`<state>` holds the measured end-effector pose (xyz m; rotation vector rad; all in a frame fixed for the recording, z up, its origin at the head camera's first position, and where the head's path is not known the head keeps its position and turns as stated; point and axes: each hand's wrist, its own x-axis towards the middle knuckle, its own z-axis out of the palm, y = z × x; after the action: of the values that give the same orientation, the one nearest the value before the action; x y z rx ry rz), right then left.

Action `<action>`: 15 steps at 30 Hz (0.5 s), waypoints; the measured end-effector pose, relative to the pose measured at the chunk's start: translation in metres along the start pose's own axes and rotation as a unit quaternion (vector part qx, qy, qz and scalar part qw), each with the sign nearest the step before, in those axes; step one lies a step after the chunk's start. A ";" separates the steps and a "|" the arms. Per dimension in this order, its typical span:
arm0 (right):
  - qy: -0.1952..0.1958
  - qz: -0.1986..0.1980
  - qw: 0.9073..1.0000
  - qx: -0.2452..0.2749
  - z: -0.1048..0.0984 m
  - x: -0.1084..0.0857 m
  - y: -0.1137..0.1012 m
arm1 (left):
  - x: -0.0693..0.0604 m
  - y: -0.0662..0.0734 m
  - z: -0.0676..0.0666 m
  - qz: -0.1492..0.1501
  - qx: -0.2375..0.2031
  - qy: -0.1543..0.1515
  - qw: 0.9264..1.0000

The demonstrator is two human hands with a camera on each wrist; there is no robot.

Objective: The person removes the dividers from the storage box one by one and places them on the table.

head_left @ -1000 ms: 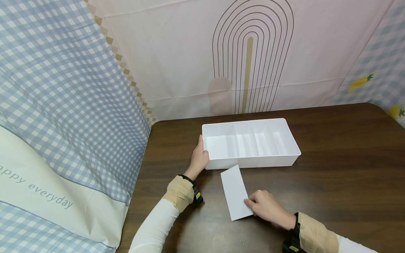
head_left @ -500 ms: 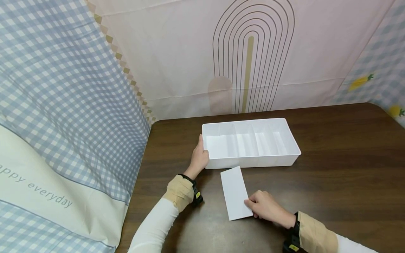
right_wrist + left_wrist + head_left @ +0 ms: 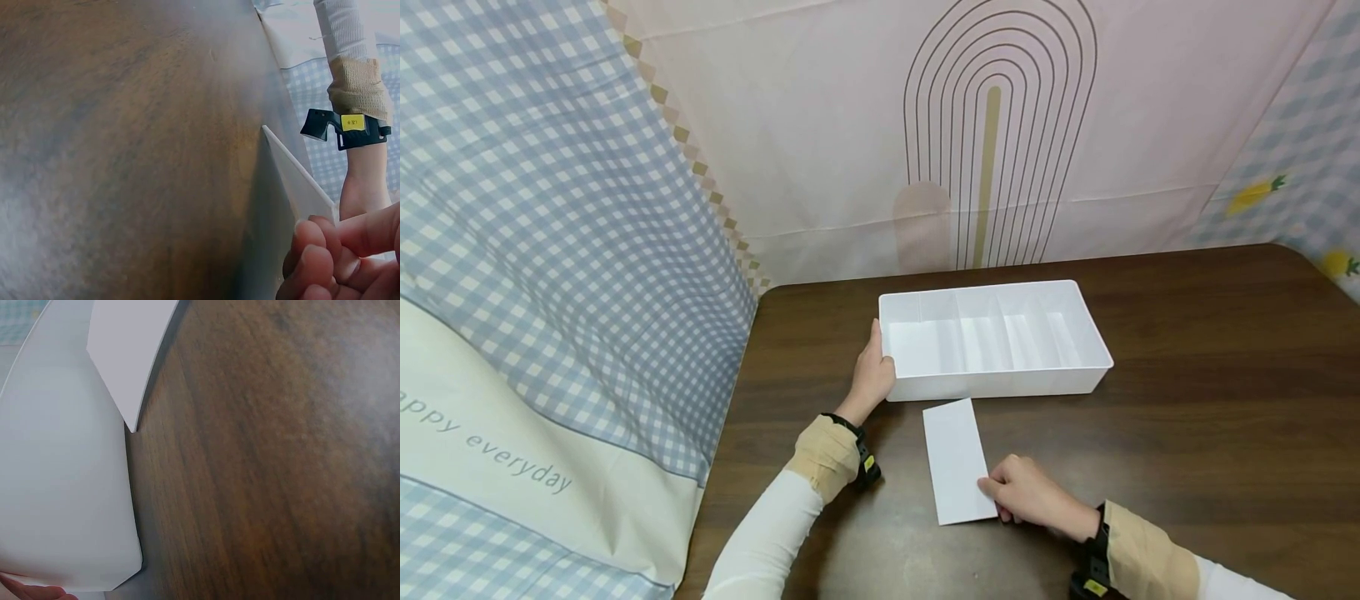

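At the near side of the dark wood-grain counter (image 3: 1210, 467), pinches a thin white panel (image 3: 957, 458) by its right edge between thumb and fingers of the right hand (image 3: 1028, 493). Extends left of that hand, with long axis pointing away toward a white box (image 3: 1000, 384); touching or not, cannot tell. Farther off, grips that box, seemingly smooth plastic, crosswise partitioned, by its left end with the left hand (image 3: 870, 377).
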<state>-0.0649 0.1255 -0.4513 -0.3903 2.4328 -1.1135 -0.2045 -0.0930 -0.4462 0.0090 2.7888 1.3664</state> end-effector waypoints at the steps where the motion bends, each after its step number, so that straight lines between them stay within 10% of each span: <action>1: -0.001 0.002 1.000 0.002 0.000 0.000 0.000 | 0.000 0.000 0.000 -0.001 -0.001 0.000 1.000; 15: -0.025 0.017 0.999 0.017 0.003 0.002 0.005 | 0.001 0.001 -0.001 -0.008 -0.011 -0.004 1.000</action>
<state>-0.0658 0.1258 -0.4572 -0.3595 2.3646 -1.1165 -0.2051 -0.0929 -0.4453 -0.0081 2.7610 1.3918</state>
